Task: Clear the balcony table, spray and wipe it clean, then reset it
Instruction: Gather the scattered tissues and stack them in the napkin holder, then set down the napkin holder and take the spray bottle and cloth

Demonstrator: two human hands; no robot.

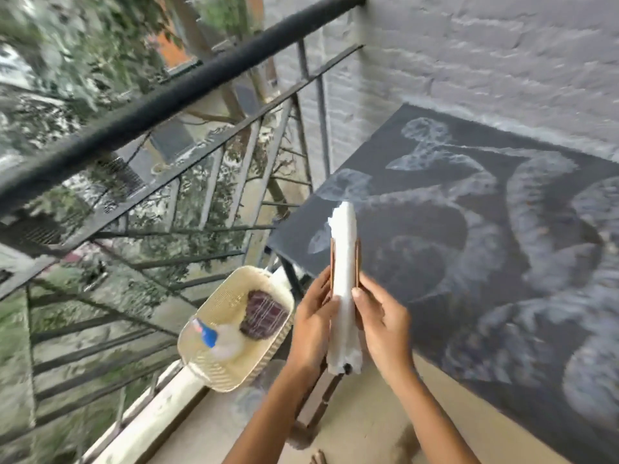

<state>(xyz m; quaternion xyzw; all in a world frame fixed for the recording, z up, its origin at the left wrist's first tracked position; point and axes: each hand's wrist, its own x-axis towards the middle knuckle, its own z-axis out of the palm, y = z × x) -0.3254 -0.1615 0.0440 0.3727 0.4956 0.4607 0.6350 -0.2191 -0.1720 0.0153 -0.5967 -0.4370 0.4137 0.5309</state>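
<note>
Left hand [315, 316] and right hand [382, 316] each grip a side slat of one wooden napkin holder [345, 262], white napkins between. It is held over the near-left corner of the table [469, 229], long axis pointing away from the person. Left of table: one basket [234, 380] holding one spray bottle [214, 333] and one cloth [264, 313].

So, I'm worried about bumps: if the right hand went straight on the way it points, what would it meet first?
The right hand grips the napkin holder; beyond that, probably the table top near its corner, though height is unclear.
</note>
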